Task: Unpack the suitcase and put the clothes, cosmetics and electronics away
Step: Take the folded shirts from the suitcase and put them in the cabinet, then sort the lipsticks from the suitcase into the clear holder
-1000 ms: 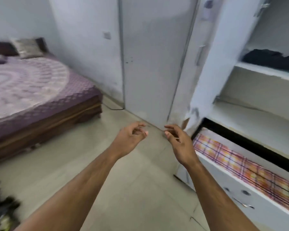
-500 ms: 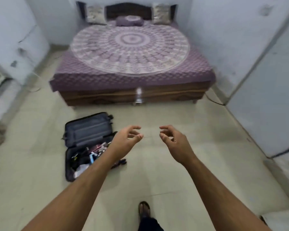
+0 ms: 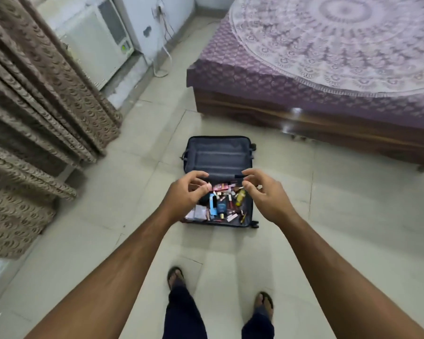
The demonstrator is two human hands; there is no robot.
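Observation:
A dark grey suitcase (image 3: 218, 155) lies open on the tiled floor ahead of my feet. Its far half shows a bare zipped lining. Its near half holds several cosmetics (image 3: 224, 204): small bottles, tubes and boxes in a loose heap. My left hand (image 3: 187, 194) hovers high above the suitcase's left side, fingers curled and apart, holding nothing. My right hand (image 3: 264, 194) hovers over its right side, likewise empty with curled fingers. Both hands are well above the floor and cover part of the heap.
A bed (image 3: 328, 69) with a purple patterned cover stands at the right, its wooden frame near the suitcase. Brown curtains (image 3: 34, 118) hang at the left. A white cooler (image 3: 101, 37) and a loose cable (image 3: 164, 57) are at the back left. Bare floor surrounds the suitcase.
My view has swung from the wardrobe across the bed and down to the suitcase, which is now straight ahead and closer. Both hands stay empty and raised.

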